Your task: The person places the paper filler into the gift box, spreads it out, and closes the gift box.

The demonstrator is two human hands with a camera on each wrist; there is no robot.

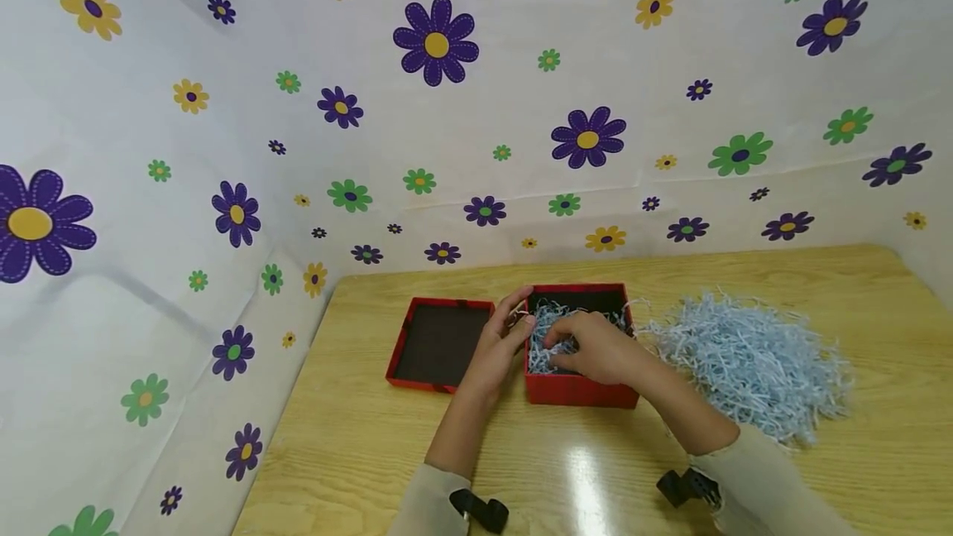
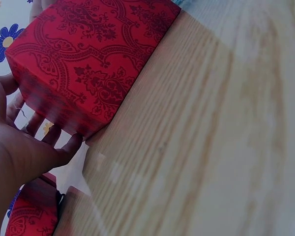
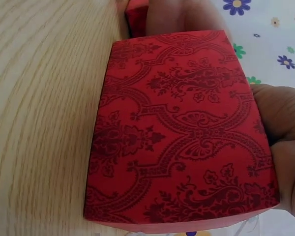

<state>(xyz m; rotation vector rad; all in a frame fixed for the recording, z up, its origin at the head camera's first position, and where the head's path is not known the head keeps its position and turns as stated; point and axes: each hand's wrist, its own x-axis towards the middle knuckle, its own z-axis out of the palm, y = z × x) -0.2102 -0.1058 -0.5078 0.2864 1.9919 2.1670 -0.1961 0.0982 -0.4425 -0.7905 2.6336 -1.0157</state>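
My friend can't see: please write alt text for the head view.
A person's right hand is in an open red box of pale blue shreds; the left hand touches its side. A shallow red lid lies left, a heap of shreds right.

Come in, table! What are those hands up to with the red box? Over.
Left hand touching red box. Right hand inside, at the blue paper shreds. Lid off, to the left; nothing seen blocking. Over.
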